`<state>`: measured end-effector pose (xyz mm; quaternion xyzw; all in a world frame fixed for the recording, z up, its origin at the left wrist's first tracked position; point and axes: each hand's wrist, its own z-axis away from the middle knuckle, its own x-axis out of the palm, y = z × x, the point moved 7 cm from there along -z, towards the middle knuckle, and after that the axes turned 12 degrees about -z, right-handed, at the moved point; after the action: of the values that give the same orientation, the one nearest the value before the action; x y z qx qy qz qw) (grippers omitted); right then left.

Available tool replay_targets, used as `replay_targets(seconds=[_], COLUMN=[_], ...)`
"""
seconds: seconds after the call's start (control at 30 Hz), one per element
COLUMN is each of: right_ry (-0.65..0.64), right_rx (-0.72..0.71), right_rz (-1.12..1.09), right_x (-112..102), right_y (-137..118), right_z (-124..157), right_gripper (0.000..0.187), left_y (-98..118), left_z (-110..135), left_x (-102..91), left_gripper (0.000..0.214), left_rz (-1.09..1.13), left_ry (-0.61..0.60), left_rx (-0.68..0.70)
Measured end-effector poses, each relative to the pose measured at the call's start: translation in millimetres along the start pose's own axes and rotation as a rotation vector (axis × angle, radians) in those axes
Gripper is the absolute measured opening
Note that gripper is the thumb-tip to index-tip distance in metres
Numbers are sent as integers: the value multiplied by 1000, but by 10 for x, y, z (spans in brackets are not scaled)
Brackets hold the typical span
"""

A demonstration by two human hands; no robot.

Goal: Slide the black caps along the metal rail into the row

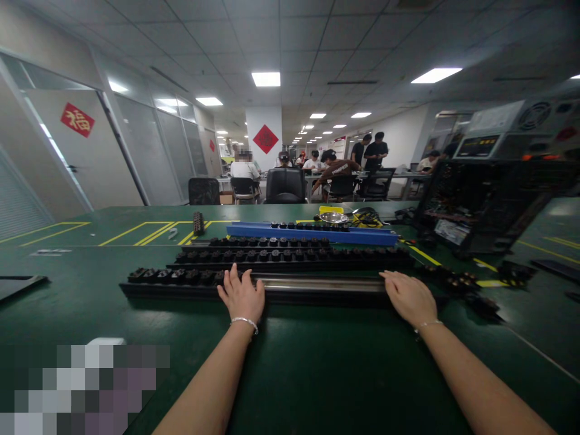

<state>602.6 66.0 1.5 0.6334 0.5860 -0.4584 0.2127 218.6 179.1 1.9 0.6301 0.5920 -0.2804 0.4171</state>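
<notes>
A long black tray lies on the green worktop, just ahead of me. Its long side runs from left to right, across in front of both my hands. My left hand is over the middle of it, open, with the fingers spread out. My right hand is over its right part, with the fingers bent a little. I can't tell if that hand grips the edge or just rests there.

A row of small black pieces sits in the tray, to the left of my left hand, so that hand is the nearer one. Between my hands I see only a shiny strip.

Past my hands is another black tray, and behind that a blue tray. Right of my right hand are some loose dark parts.
</notes>
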Motion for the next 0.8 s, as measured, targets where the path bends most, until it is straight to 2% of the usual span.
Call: replay_targets(seconds=[0.1, 0.2, 0.27, 0.37, 0.6, 0.8], right_ry=[-37, -3, 35, 98, 129, 81], right_rx=[120, 248, 283, 237, 159, 84], right_rz=[13, 10, -10, -36, -53, -24], right_x=[25, 29, 35, 24, -12, -9], right_y=[55, 61, 41, 8, 9, -170], right_z=[-19, -14, 8, 52, 97, 115], right_gripper=[46, 44, 44, 44, 43, 46], left_y=[5, 30, 36, 39, 21, 50], left_z=[-11, -7, -5, -5, -16, -13], left_x=[8, -2, -3, 5, 35, 15], left_gripper=[38, 35, 34, 33, 36, 34], left_rz=[-3, 16, 27, 35, 5, 1], left_ry=[-4, 8, 5, -2, -28, -48], left_rx=[20, 50, 53, 61, 29, 56])
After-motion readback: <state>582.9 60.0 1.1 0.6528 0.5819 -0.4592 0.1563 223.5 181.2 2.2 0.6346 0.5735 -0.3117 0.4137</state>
